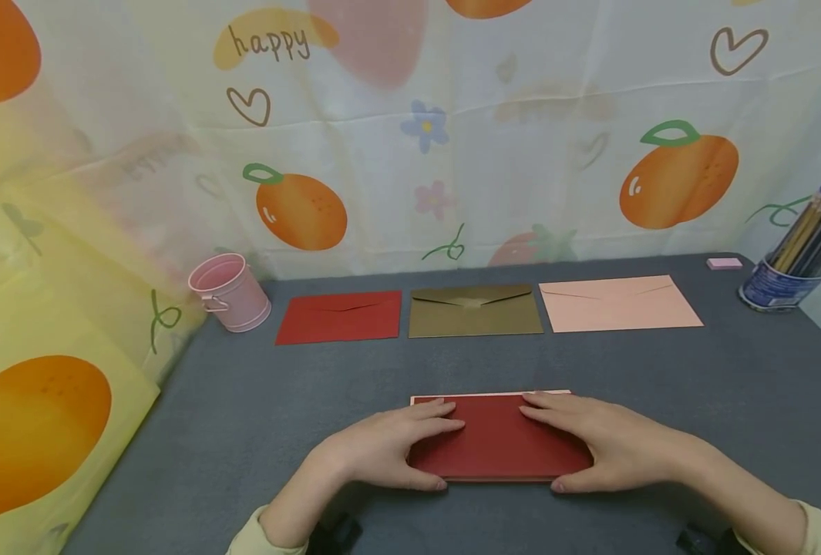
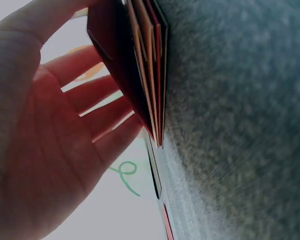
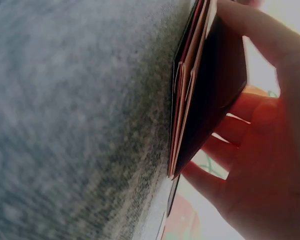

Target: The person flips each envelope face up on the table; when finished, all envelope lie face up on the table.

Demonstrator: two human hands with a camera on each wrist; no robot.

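A stack of envelopes (image 1: 496, 438) lies on the table in front of me, a dark red one on top and a pale pink edge showing at its far side. Its layered edges, red, pinkish and dark, appear in both wrist views. My left hand (image 1: 391, 447) holds the left end, thumb along the near edge and fingers reaching over the top. At the right end my right hand (image 1: 614, 441) grips the same way. Farther back lie three single envelopes in a row: red (image 1: 339, 317), olive-gold (image 1: 476, 312) and pale pink (image 1: 620, 304).
A small pink bucket (image 1: 231, 294) stands at the back left of the grey table (image 1: 243, 408). At the back right are a pink eraser (image 1: 725, 264) and a blue-lidded tub of pencils (image 1: 795, 247). A printed cloth (image 1: 452, 185) hangs behind.
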